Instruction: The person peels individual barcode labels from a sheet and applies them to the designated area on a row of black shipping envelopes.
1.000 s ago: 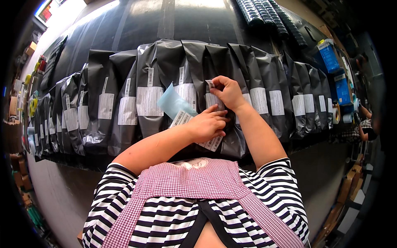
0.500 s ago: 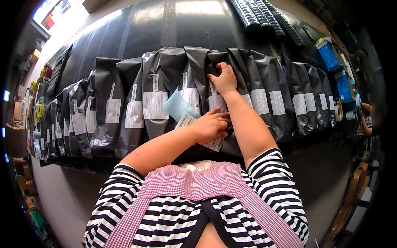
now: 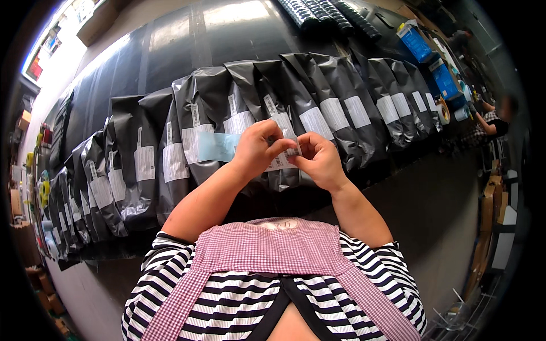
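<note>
Handling: thin white paper label sheet with pale blue backing strip [image 3: 219,146], judged light, limp, tear-prone; best taken at an edge.
Left hand [image 3: 257,149]: fingertips pinching sheet.
Right hand [image 3: 319,160]: thumb and forefinger pinched at sheet's edge.
Location: above grey plastic mailer bags [image 3: 187,131], overlapping row, each with white rectangular label.
Far right: blue boxes [image 3: 418,42].

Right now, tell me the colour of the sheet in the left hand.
Pale blue sheet, seen best in the head view.

About eighteen grey mailer bags [image 3: 205,108], two blue boxes [image 3: 418,42], two hands [image 3: 259,149]
</note>
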A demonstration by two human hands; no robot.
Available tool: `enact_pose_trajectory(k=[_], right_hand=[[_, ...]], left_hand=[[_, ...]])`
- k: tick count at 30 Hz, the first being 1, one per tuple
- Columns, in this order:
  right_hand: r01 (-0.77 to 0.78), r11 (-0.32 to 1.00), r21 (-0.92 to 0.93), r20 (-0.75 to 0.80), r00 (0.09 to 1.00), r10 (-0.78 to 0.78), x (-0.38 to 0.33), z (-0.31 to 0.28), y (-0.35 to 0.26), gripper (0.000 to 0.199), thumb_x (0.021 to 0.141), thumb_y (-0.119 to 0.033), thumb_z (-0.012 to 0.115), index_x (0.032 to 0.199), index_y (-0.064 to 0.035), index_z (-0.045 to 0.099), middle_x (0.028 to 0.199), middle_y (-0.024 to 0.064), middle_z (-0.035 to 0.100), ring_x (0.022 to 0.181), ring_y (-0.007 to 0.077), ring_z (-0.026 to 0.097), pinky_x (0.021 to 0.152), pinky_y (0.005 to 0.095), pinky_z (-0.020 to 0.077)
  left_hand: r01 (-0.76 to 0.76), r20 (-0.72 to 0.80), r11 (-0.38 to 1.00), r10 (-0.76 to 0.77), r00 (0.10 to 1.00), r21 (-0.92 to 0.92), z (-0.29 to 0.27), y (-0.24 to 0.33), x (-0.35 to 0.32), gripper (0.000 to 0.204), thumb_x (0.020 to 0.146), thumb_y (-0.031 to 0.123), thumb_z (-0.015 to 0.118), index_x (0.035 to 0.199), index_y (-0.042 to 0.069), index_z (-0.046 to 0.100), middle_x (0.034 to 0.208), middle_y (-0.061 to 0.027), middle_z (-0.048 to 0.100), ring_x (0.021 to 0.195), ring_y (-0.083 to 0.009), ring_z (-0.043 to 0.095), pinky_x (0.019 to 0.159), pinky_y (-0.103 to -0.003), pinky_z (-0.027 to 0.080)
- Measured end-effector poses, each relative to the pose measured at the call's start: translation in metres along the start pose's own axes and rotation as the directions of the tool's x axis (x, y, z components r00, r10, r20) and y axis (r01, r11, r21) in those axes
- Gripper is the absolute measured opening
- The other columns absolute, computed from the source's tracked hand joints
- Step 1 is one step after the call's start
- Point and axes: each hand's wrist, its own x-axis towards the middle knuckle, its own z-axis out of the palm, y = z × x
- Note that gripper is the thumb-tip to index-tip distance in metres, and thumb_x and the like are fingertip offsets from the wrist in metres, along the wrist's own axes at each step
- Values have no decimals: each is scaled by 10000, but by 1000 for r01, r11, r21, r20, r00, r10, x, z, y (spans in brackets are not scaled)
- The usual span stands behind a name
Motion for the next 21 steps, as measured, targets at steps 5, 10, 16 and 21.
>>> enact_pose_trajectory(k=[5, 10, 16, 21], right_hand=[[89, 982, -169, -118, 987, -110, -21, 4, -14, 227, 857, 19, 706, 1064, 20, 610, 906, 85, 738, 806, 117, 695, 726, 268, 537], [26, 972, -235, -197, 978, -74, -25, -13, -7, 218, 871, -16, 712, 1067, 27, 627, 837, 88, 733, 789, 117, 688, 718, 272, 531], [24, 966, -257, -242, 966, -89, 6, -64, 4, 68, 895, -63, 733, 897, -1, 705, 797, 37, 721, 725, 81, 624, 674, 252, 493], [64, 987, -146, -43, 997, -71, 79, -119, -14, 43, 882, -24, 728, 907, -8, 696, 834, 13, 695, 792, 74, 625, 755, 232, 493]], left_hand=[[123, 137, 979, -101, 985, -160, -2, 18, -9, 180, 840, 90, 792, 957, 1, 688, 900, -100, 711, 823, -152, 662, 749, -323, 525], [-7, 49, 994, 2, 999, 111, 14, 23, -4, 212, 816, 131, 814, 905, 3, 670, 794, -112, 669, 764, -218, 673, 688, -345, 517], [-25, -48, 876, 55, 997, 481, 27, 20, 17, 401, 800, 415, 792, 739, 52, 633, 708, -119, 652, 745, -348, 648, 675, -454, 479], [-120, 210, 914, 39, 977, 387, 69, 7, 31, 353, 866, 381, 724, 877, 36, 651, 1009, -168, 707, 1003, -360, 653, 850, -458, 497]])
